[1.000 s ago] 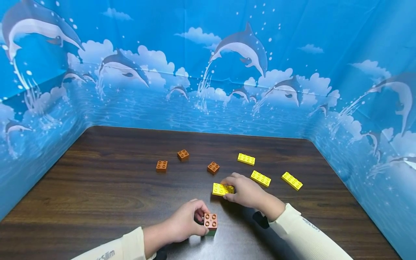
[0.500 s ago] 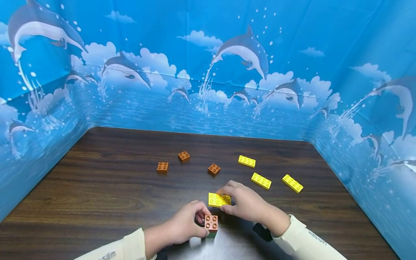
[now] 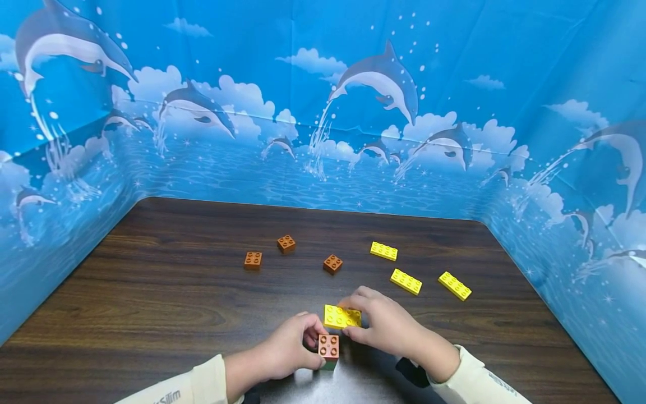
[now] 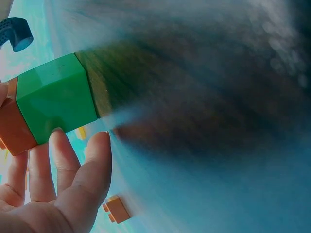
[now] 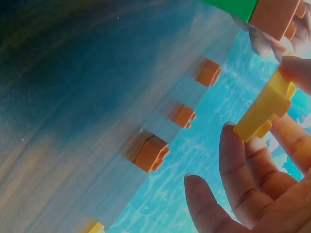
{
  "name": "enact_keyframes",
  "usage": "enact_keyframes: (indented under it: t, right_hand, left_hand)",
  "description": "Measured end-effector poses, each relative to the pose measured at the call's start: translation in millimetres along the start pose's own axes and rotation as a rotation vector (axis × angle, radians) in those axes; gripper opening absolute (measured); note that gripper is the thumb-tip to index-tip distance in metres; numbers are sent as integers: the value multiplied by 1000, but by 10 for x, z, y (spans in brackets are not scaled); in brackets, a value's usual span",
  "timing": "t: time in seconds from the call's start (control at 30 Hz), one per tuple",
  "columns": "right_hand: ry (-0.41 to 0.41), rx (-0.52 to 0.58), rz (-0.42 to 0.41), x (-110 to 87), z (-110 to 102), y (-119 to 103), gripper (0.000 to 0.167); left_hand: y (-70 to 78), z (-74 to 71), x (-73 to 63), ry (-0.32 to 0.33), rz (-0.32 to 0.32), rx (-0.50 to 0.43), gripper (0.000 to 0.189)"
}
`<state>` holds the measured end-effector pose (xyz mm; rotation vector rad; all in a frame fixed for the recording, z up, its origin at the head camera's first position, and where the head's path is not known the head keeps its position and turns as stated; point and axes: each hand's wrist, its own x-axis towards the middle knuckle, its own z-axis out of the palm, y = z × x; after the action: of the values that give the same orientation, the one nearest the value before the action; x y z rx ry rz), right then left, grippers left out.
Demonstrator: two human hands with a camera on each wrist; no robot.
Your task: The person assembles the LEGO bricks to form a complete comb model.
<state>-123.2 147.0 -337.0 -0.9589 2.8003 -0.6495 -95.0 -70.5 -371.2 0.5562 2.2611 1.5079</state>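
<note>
Pinching a yellow brick (image 3: 334, 316), right hand (image 3: 386, 321) half-curled, left hand (image 3: 285, 347) gripping an orange brick (image 3: 329, 345) atop a green brick (image 4: 57, 99)

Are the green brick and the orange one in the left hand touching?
Touching. In the left wrist view, the green brick and the orange brick meet face to face, with no gap along their seam.

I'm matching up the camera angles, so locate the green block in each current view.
Head: the green block is at the bottom, near centre, mostly hidden beneath the orange brick.
Left wrist: upper left, large.
Right wrist: right of centre, cut off by the top edge.
Shared landmark: that orange brick, against the green block in all three.
</note>
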Motion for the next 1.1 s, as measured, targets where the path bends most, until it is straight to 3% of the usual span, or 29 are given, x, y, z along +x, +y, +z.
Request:
enact_keyframes:
  t: [0.33, 0.8, 1.1]
  right_hand:
    - [-1, 68, -22, -110, 14, -57, 36]
    - [26, 70, -76, -194, -25, -118, 33]
    - [-11, 53, -66, -222, 58, -138, 33]
  left_hand:
    - [-21, 6, -21, 18, 18, 9, 30]
    - [53, -37, 42, 0, 21, 28, 28]
    - [42, -18, 4, 1, 6, 40, 28]
